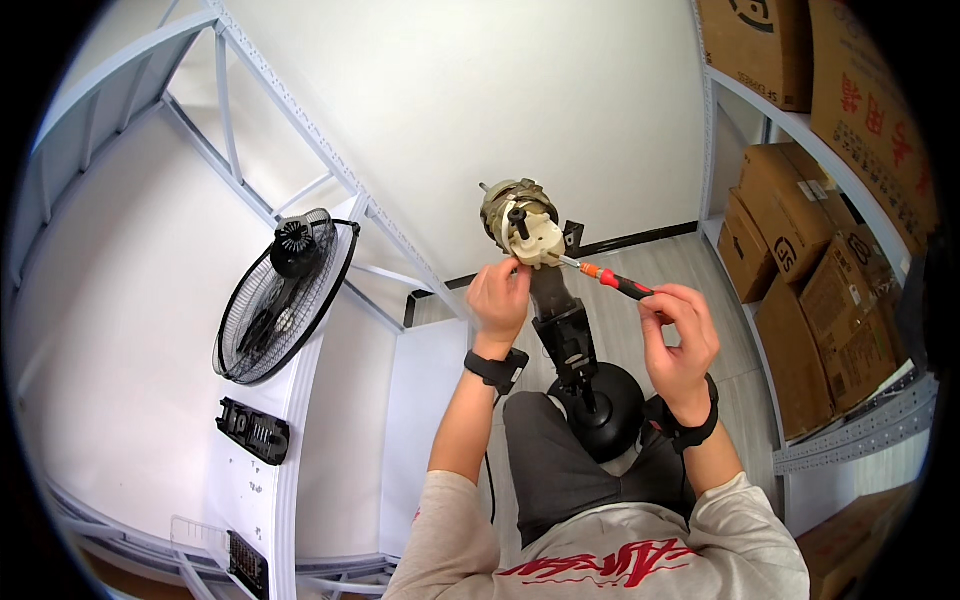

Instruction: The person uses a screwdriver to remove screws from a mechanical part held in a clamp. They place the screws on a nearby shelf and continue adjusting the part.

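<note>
My right hand point(685, 340) is closed on the handle of a screwdriver point(612, 280), red and black with an orange section. Its metal shaft points up and left, with the tip at the cream plastic housing point(541, 240) of a fan motor point(515, 205). At the lower left edge of that housing, my left hand point(500, 298) has its fingers curled in a pinch against the motor; the fingertips are partly hidden. The bare motor sits atop a black fan stand point(568, 345), which rises from a round black base point(610, 412) between my legs.
On the white shelf point(300, 385) at the left lie a fan guard with blades point(280, 300), a black plastic cover point(253, 431), several small screws point(256, 488) and a dark tray point(247, 565). Cardboard boxes point(795, 215) fill the rack on the right. A white wall point(480, 110) stands ahead.
</note>
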A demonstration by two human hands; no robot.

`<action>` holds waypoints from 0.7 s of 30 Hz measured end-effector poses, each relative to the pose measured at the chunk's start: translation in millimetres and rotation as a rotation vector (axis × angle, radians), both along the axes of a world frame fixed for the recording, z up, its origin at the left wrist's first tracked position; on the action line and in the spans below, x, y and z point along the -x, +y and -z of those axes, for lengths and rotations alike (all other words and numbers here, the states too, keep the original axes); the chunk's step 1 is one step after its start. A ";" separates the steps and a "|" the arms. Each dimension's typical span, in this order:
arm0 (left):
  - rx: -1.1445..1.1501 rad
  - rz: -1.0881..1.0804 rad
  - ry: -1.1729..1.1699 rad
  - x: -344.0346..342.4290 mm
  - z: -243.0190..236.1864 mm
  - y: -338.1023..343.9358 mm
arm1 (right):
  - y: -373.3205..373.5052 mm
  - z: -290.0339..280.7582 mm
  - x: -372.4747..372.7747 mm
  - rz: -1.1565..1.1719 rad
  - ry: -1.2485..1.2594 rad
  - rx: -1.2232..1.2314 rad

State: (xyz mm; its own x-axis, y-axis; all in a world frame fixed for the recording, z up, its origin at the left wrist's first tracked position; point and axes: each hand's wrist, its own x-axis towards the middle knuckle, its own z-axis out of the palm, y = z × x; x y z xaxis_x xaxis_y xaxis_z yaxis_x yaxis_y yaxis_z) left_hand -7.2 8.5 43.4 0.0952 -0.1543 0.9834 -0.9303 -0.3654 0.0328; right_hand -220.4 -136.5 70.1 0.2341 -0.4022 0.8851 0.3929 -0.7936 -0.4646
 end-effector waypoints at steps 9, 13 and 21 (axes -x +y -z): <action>-0.067 -0.029 -0.092 0.1 -4.2 2.8 | -0.8 0.5 -1.5 -0.002 0.000 -0.014; -0.124 -0.061 -0.137 -1.2 -9.0 6.5 | -1.6 0.9 -1.4 0.002 0.002 -0.010; -0.159 -0.102 -0.227 -4.7 -13.2 6.5 | -3.2 1.9 -2.3 0.004 0.001 -0.009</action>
State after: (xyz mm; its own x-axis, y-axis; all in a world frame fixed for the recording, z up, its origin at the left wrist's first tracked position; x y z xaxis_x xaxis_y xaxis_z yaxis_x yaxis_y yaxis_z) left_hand -2.5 15.0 56.6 -0.1017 -0.3094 0.9455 -0.8654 -0.4412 -0.2375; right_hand -218.1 -139.7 68.2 0.2331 -0.4112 0.8813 0.3897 -0.7908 -0.4720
